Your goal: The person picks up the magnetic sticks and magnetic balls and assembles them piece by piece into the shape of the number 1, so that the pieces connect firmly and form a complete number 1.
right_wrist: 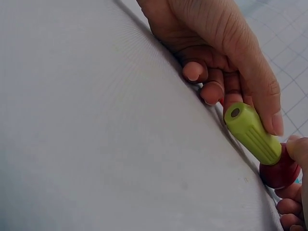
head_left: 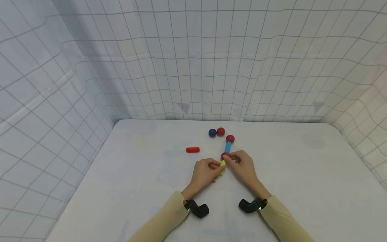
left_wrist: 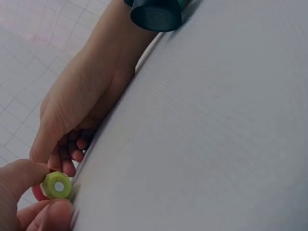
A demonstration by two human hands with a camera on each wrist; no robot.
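Note:
My left hand (head_left: 203, 172) pinches a yellow-green ribbed rod (right_wrist: 252, 135) between thumb and fingers. A round pale disc shows in the rod's near end (left_wrist: 58, 186) in the left wrist view. At its other end the rod meets a dark red ball (right_wrist: 280, 170), which my right hand (head_left: 244, 167) grips with thumb and fingers. Beyond that ball, in the head view, a light blue rod (head_left: 228, 147) runs away from me to a second red ball (head_left: 230, 138). Ball and rods lie in a nearly straight row, low over the white table.
A dark blue ball (head_left: 212, 132) and another red ball (head_left: 221, 131) sit side by side behind the row. To the left lies a loose red rod (head_left: 192, 150). White grid-patterned curtains (head_left: 199, 67) rise behind the white table (head_left: 136, 188) and at both sides.

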